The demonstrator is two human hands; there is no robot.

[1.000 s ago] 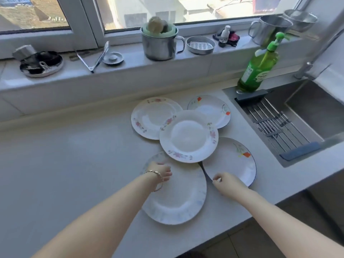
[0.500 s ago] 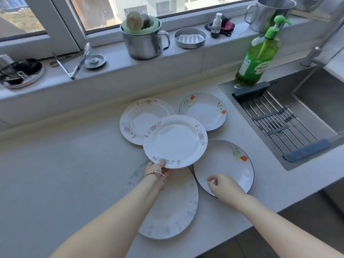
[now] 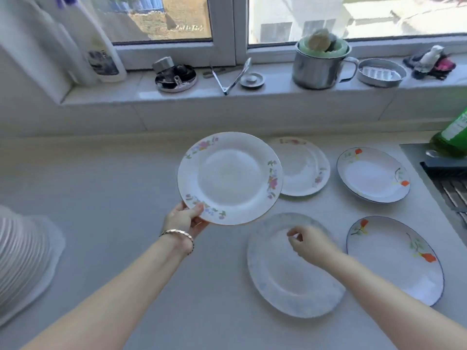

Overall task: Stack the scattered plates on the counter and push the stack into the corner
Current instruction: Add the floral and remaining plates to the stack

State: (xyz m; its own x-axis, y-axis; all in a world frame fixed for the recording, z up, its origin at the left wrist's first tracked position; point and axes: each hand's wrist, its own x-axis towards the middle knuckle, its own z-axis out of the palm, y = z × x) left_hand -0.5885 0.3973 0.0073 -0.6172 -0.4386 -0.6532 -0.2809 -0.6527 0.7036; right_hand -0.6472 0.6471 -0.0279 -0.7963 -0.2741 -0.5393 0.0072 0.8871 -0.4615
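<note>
Now the left hand grips a round white china plate with a pink-and-purple floral rim by its near edge. The thumb is on top and the fingers are curled beneath, holding the plate tilted above the pale grey counter. The right hand is over a large white plate with a faint blue pattern that lies flat on the counter. Its fingers are loosely curled, thumb and forefinger close together, pinching nothing; whether it touches the plate I cannot tell. Behind the lifted plate, partly hidden by it, lies a second floral-rimmed white plate. To the right, apart from each other, lie a far white plate with orange flowers and a dark blue rim and a near orange-flowered plate. A steel mug stands on the windowsill.
</note>
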